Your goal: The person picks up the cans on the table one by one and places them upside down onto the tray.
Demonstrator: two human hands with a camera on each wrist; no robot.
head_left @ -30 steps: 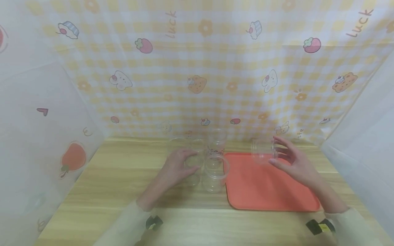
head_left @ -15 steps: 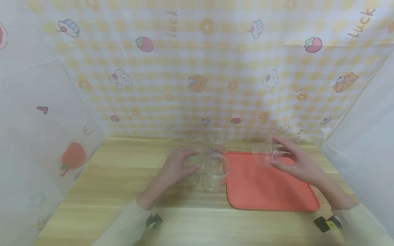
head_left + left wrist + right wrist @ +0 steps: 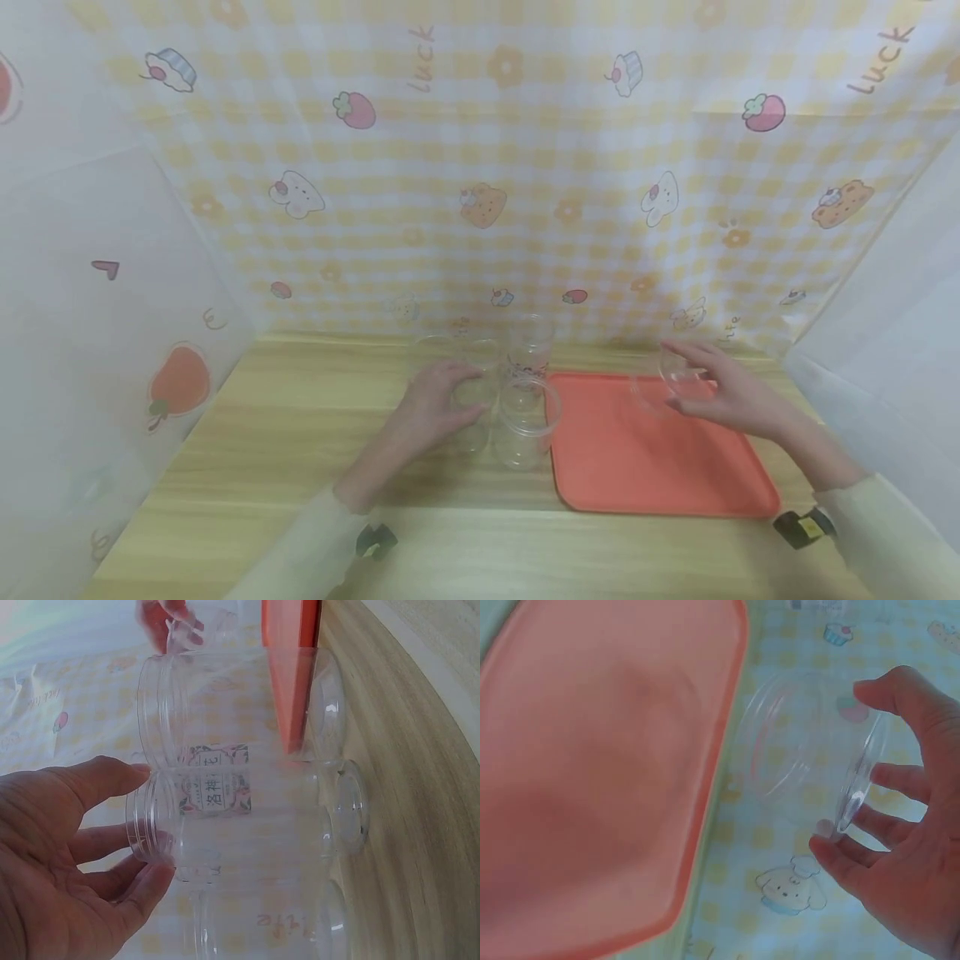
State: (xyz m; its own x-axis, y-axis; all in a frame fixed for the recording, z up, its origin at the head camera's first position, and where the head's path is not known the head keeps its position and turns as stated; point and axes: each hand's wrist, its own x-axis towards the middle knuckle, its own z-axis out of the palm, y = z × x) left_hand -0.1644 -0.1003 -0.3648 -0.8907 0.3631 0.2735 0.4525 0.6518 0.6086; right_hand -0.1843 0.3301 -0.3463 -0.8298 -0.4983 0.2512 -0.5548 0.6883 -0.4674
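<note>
My left hand (image 3: 435, 402) grips the neck of a clear plastic jar (image 3: 262, 844) that stands upright on the table. Right beside that jar is a wider clear jar (image 3: 521, 446), also upright. Farther back, one jar (image 3: 528, 365) carries a pink floral label. Over the tray's back part, my right hand (image 3: 723, 387) holds another clear jar (image 3: 806, 750) by its base, thumb on one side and fingers on the other. This jar is tipped over, its threaded mouth pointing left and down toward the red-orange tray (image 3: 660, 467).
The tray lies on the wooden table (image 3: 315, 533), to the right of the jars. More clear jars (image 3: 431, 343) stand behind my left hand. A yellow-checked cloth (image 3: 420, 250) with cartoon prints hangs along the back, and white cloth (image 3: 892, 333) flanks the right side.
The jar in my right hand has tilted from lying sideways to mouth slanting downward, as the wrist shifted slightly right. My left hand and the standing jars stay put.
</note>
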